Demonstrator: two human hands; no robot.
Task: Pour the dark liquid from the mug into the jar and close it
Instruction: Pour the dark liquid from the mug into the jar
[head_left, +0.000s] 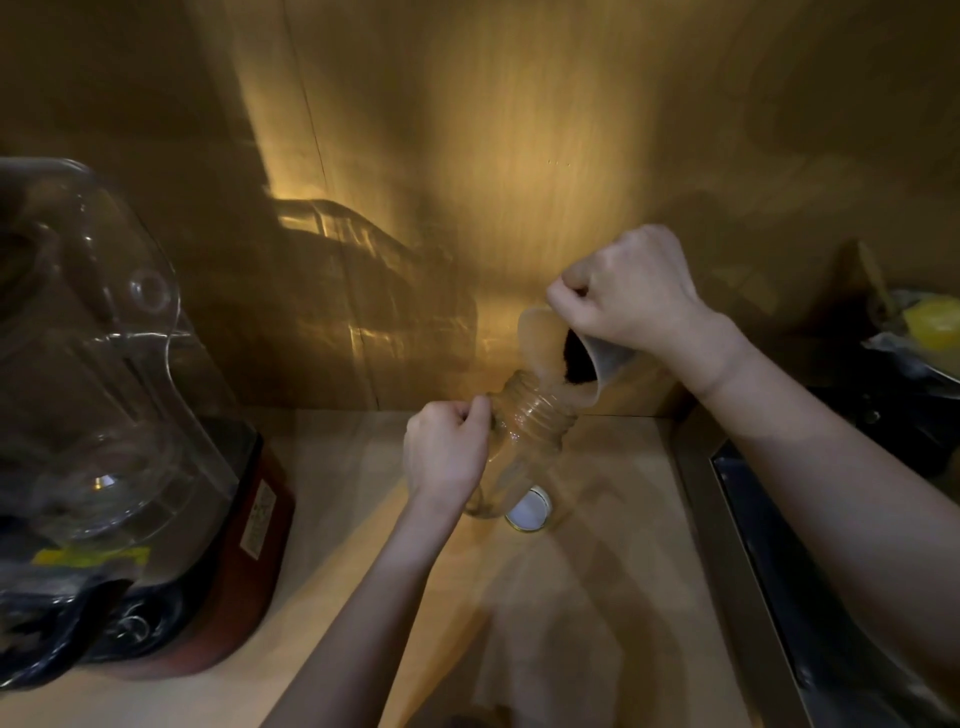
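Note:
A clear glass jar (524, 431) with a threaded neck stands open on the wooden counter, leaning slightly to the left. My left hand (447, 452) grips it at the neck and left side. My right hand (628, 291) holds a pale mug (566, 358) tipped steeply over the jar's mouth, its rim touching the jar's opening. Dark liquid (576, 358) shows inside the tilted mug near the lip. The jar's lid (529, 509), white inside with a gold rim, lies upside down on the counter just in front of the jar.
A blender with a clear pitcher (88, 353) and red-black base (228, 561) fills the left side. A dark sink (810, 571) with a metal rim runs along the right. A dish with something yellow (930, 322) sits at far right. A wooden wall stands behind.

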